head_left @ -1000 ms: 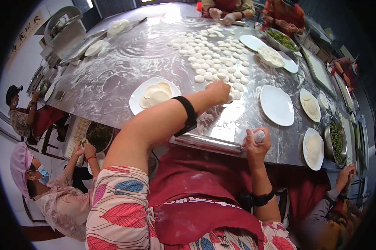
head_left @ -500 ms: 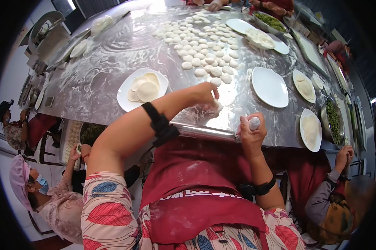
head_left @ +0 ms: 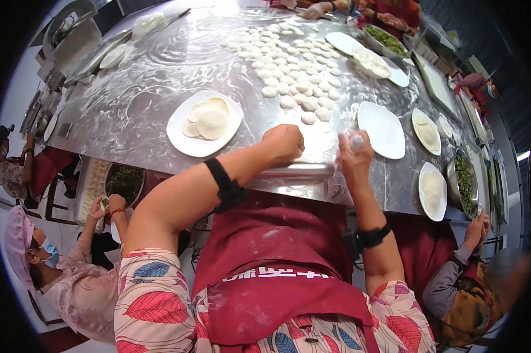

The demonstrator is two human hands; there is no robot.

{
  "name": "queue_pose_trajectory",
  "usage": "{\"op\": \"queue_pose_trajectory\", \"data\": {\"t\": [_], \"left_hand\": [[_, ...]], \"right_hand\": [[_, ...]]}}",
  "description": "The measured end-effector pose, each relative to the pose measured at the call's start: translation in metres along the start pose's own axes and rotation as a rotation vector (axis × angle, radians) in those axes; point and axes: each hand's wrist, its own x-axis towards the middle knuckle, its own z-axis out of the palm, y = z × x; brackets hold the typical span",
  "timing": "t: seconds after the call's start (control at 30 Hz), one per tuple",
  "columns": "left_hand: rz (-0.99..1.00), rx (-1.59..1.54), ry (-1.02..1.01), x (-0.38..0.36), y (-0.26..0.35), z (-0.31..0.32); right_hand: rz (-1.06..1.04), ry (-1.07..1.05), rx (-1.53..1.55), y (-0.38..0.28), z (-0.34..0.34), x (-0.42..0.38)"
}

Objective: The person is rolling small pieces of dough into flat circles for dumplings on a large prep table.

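Observation:
A metal rolling pin (head_left: 298, 169) lies across the front edge of the steel table. My right hand (head_left: 355, 154) is closed round its handle at the right end. My left hand (head_left: 284, 143) is closed just above the pin, knuckles up, and what it holds, if anything, is hidden beneath it. Just beyond that hand are many small floured dough pieces (head_left: 308, 103) in a wide group. To the left, a white plate (head_left: 177, 136) bears several thin dough wrappers (head_left: 211, 120). An empty-looking white plate (head_left: 381, 130) is to the right of the dough pieces.
More plates with wrappers (head_left: 432, 191) and a metal bowl of green filling (head_left: 465, 179) stand at the right. Co-workers sit at both sides, and other people's hands show at the far edge. A tray of dumplings (head_left: 95, 185) is at the lower left.
My left hand has come down toward the pin and closed. My right hand and the pin have shifted slightly up the table.

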Motion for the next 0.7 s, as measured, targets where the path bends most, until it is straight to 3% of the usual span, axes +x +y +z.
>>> {"op": "queue_pose_trajectory", "data": {"t": [0.1,0.2,0.27,0.43,0.53,0.63,0.7], "left_hand": [[0.05,0.048,0.096,-0.012,-0.008,0.003],[0.059,0.066,0.03,-0.013,0.006,0.012],[0.024,0.112,0.01,-0.004,0.014,0.013],[-0.004,0.023,-0.045,-0.002,0.0,-0.001],[0.004,-0.048,-0.063,-0.011,-0.009,-0.005],[0.042,-0.03,-0.006,-0.007,-0.007,0.001],[0.022,-0.065,-0.108,-0.003,0.0,-0.004]], "right_hand": [[0.026,0.045,0.032,-0.003,-0.005,-0.015],[0.037,0.062,-0.01,0.004,-0.001,-0.008],[-0.069,0.074,-0.111,0.022,0.009,0.011],[0.07,0.047,-0.05,-0.016,-0.012,-0.027],[0.01,0.09,-0.049,-0.012,-0.01,-0.03],[-0.044,0.09,-0.197,0.02,0.011,0.013],[-0.063,0.072,-0.217,0.023,0.013,0.02]]}}
